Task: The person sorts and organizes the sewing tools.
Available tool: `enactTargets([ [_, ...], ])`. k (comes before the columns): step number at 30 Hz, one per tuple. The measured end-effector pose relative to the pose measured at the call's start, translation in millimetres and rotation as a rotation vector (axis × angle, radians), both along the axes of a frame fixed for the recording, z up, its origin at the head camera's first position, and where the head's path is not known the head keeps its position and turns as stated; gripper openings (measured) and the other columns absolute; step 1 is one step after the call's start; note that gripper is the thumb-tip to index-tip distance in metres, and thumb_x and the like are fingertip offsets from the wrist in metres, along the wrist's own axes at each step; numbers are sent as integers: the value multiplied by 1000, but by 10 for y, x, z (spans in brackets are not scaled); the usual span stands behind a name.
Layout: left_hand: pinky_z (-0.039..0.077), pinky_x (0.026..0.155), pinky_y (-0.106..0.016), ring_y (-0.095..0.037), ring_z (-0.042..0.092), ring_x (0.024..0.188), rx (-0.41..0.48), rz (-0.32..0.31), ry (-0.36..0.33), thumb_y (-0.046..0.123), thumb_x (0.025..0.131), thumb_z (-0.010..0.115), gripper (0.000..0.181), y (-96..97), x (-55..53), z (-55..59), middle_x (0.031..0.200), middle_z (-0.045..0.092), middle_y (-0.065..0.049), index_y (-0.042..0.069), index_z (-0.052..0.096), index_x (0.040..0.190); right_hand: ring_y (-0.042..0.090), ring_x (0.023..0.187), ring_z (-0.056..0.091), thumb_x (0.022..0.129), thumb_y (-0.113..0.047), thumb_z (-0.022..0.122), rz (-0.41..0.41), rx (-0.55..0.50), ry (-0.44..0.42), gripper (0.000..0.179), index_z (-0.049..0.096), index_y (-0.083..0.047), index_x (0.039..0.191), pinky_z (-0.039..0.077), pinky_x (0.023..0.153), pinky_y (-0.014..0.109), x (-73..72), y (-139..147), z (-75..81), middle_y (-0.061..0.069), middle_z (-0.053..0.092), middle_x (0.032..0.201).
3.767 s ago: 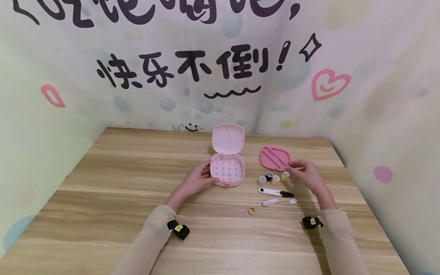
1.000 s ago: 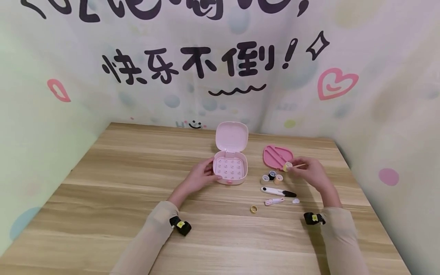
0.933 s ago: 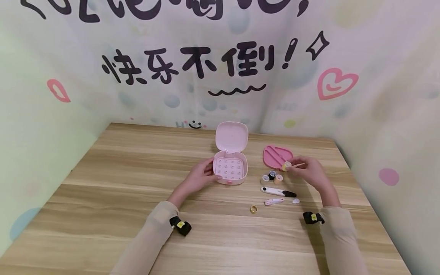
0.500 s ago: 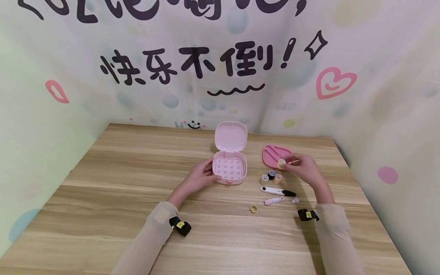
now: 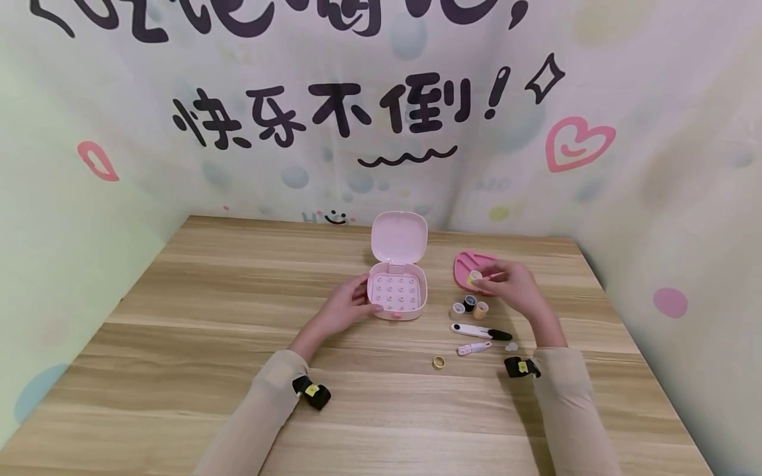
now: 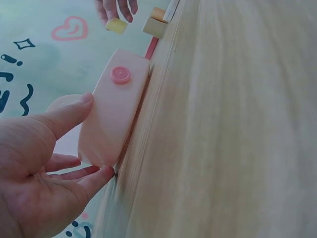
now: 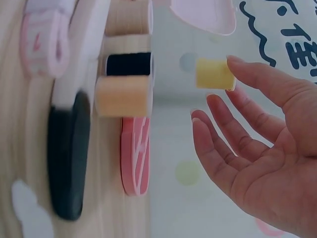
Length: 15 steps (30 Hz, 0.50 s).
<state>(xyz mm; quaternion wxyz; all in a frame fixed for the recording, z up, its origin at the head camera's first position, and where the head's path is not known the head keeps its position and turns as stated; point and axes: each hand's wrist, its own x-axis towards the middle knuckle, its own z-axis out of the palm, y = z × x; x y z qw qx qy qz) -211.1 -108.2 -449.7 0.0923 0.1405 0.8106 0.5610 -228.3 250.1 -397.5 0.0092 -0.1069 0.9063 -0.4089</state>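
My left hand [image 5: 342,306] grips the left front corner of a pale pink sewing box [image 5: 397,316], thumb on its front and fingers at its side. The box's lid stands raised, and rows of small pegs [image 5: 389,289] cover its inner floor. My right hand [image 5: 512,284] pinches a yellow thread spool [image 7: 213,73] between thumb and fingertips. In the head view, that spool appears over a darker pink slotted tray [image 5: 464,262], which the hand partly hides. The right wrist view shows the spool held in the air, apart from the other spools.
Grey-white [image 5: 457,311], black [image 5: 469,304] and peach [image 5: 481,310] spools stand right of the box. Nearer lie a white tool with a black end [image 5: 476,331], a folded white-and-pink strip [image 5: 474,348], a small white piece [image 5: 512,346] and a gold ring [image 5: 438,361].
My right hand took the yellow spool from beside the other spools, raised it, and has carried it leftward over the tray toward the box. My left hand keeps its hold on the box.
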Motion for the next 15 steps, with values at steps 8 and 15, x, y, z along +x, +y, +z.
enactTargets([
  [8,49,115,-45,-44,52,142,-2,14,-15,2,95,76,79,-8,-4,2,157,45,-33,-13,32,158,37,100,73,95,-9,77,6,-40,-6,32,71,10,119,66,73,30,-48,-170,18,28,72,110],
  [15,50,115,-46,-44,53,141,-1,0,-4,1,95,76,78,-4,-3,8,155,47,-34,-13,32,158,42,105,71,95,-10,78,20,-44,-15,34,70,11,121,59,76,18,-92,-285,38,29,71,115],
])
